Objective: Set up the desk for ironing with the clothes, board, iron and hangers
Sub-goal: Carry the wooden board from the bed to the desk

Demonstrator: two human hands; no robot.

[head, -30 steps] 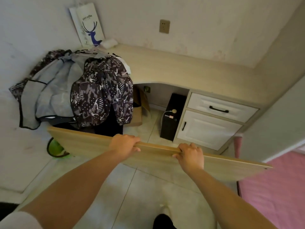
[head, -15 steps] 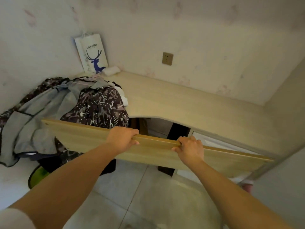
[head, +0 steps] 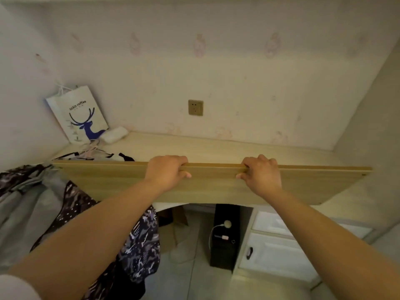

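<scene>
Since a moment ago we have raised the board (head: 216,182) from knee height up to the tabletop (head: 227,148), and it now spans the front edge, held nearly level. Our left hand (head: 166,172) and right hand (head: 260,173) are both closed over its top edge, fingers curled behind and thumbs in front. The patterned clothes (head: 138,245) hang off the tabletop's left end, just below the board. A white paper bag (head: 78,113) leans in the corner.
</scene>
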